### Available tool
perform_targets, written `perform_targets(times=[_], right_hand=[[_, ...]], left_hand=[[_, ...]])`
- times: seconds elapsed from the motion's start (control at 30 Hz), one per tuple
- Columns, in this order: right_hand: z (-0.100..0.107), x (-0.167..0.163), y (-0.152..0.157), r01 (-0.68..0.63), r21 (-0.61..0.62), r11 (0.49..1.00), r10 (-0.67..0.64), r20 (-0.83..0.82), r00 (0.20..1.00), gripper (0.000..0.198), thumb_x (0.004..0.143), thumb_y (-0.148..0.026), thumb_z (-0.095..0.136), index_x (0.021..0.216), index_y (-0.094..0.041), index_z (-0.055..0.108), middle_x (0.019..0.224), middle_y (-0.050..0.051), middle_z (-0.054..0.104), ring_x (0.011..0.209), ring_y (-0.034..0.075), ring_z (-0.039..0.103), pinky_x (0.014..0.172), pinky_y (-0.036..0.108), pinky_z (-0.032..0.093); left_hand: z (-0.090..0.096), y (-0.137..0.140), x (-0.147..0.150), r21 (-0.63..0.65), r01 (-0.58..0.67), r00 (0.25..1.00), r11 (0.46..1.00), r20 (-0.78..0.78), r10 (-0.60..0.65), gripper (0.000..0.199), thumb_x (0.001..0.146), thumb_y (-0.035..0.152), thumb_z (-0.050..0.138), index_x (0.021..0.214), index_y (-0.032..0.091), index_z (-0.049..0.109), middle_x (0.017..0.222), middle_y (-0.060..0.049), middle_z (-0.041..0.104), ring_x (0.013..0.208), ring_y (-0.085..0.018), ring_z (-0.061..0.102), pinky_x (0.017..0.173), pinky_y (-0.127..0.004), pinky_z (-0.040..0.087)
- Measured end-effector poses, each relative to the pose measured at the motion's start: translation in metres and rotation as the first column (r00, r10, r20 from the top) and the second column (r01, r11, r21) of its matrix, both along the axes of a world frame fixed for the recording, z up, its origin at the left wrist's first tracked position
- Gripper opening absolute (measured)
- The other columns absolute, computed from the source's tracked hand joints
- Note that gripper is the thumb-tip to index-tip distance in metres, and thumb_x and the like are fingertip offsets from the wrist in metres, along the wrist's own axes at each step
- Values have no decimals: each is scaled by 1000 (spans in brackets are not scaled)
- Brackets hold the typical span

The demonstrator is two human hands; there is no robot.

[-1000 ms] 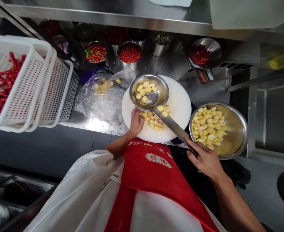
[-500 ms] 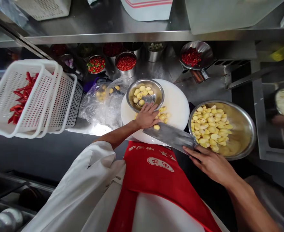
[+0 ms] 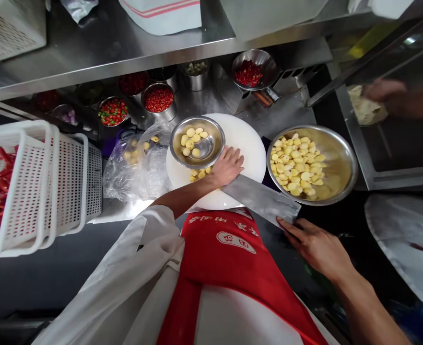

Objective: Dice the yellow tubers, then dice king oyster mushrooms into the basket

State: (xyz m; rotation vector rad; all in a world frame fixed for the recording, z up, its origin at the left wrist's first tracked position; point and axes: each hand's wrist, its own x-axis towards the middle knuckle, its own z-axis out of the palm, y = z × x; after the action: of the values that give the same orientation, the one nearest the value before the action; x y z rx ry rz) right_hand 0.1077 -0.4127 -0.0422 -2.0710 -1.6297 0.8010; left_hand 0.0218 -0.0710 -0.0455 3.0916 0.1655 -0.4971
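Observation:
On the round white cutting board [image 3: 249,139], my left hand [image 3: 229,165] lies with fingers spread, its palm beside the left end of a cleaver [image 3: 264,199]. What is under the palm is hidden. My right hand [image 3: 317,247] grips the cleaver at its right end, with the broad blade lying nearly flat over the board's front edge. Small peeled potatoes [image 3: 199,173] sit left of my left hand, partly covered by a steel bowl [image 3: 175,149] holding several more potatoes [image 3: 190,143]. To the right, a large steel bowl [image 3: 339,167] contains many cut potatoes [image 3: 298,165].
Stacked white baskets [image 3: 67,177] with red chillies [image 3: 1,187] stand left, near a clear plastic bag [image 3: 118,172]. Behind are pots of chopped chillies [image 3: 158,99] and a pan [image 3: 269,64]. A steel shelf [image 3: 125,62] overhangs them. A blurred hand [image 3: 387,88] of another person shows right.
The view has turned rightward. My left hand has slid right, away from the potatoes by the small bowl, to the cleaver's end. The potato seen on the blade no longer shows.

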Motion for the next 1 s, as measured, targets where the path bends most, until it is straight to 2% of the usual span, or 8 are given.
perform_targets(times=[0.1,0.2,0.3,0.37,0.47,0.57,0.8,1.0], right_hand=[[7,-21,-29,165,-65,984,-174,-171,970,43,99,-41,41,140,-33,53,99,5,63,78,18,65,57,27,49],[7,-52,-42,419,-229,879,-478,-423,770,46,92,-46,52,133,-27,58,98,6,66,76,19,64,59,27,51],[-1,-90,-26,557,-468,686,-685,-673,277,32,87,-47,56,105,-21,63,76,3,63,59,16,59,51,27,48],[-8,-114,-1,552,-593,586,-669,-739,-83,28,85,-49,60,85,-21,55,65,-1,56,48,14,52,46,27,45],[-17,-141,45,555,-686,471,-610,-708,-357,41,75,-55,71,75,-21,47,60,-4,52,42,11,45,40,26,39],[-20,-159,90,568,-701,431,-593,-694,-408,46,71,-59,72,72,-21,46,55,-4,51,40,11,43,39,25,38],[-1,-171,180,553,-669,496,-481,-742,-466,30,79,-46,65,78,-21,49,55,-7,53,42,10,47,41,22,40],[1,-134,188,537,-646,542,-338,-753,-564,27,79,-41,66,76,-21,48,55,-7,49,43,9,44,40,21,38]], left_hand=[[-4,11,1,-40,5,999,999,-37,-7,45,97,35,40,134,15,56,149,-15,45,142,-33,35,121,-56,16],[-6,16,3,-81,-55,992,995,-115,45,49,96,43,40,136,18,54,152,-13,42,143,-34,32,119,-56,19],[-5,18,6,-70,-149,968,986,-216,131,56,95,54,39,136,19,54,149,-13,44,140,-37,33,114,-54,29],[-2,18,5,-75,-135,962,988,-250,113,59,93,59,39,133,20,56,144,-13,49,135,-37,38,110,-52,34],[6,16,-2,-81,-61,971,995,-237,40,63,88,67,42,132,23,57,140,-12,52,133,-36,39,109,-53,34],[10,10,-10,-48,-43,978,998,-204,32,70,84,71,47,136,25,53,146,-11,48,139,-37,33,113,-56,28],[-4,9,-10,-16,-167,986,986,-29,167,57,91,58,47,135,23,55,142,-9,53,134,-30,42,114,-44,33],[-19,13,13,-99,-228,967,969,94,238,45,92,51,51,125,21,61,128,-11,62,122,-28,53,107,-43,41]])
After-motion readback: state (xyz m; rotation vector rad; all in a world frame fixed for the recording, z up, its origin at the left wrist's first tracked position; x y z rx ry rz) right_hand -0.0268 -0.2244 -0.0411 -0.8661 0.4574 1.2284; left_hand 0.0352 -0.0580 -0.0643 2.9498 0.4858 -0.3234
